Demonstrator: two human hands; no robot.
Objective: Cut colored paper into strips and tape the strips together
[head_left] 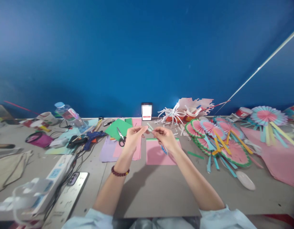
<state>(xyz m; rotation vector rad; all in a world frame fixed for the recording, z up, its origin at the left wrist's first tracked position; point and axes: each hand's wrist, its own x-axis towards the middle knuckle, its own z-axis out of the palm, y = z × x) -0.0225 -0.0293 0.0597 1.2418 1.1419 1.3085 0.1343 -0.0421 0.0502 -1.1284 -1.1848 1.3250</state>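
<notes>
My left hand (135,136) and my right hand (165,137) meet in the middle of the head view, raised above the table. Their fingertips pinch a small pale green strip (149,127), which looks like paper. Below my right hand a small blue and white piece (163,149) shows; my fingers partly cover it, so I cannot tell its kind or whether it is held. Under the hands lies a pink paper sheet (157,156) with a green strip along its far edge. Black scissors (121,140) rest on paper sheets just left of my left hand.
Left are green paper (116,126), a blue glue gun (93,137), a bottle (72,116), a power strip (51,181) and a phone (76,184). Right are pleated paper fans (235,152), a white spoon-shaped piece (245,180) and cups with paper strips (191,113). A lit phone (147,112) stands against the blue wall.
</notes>
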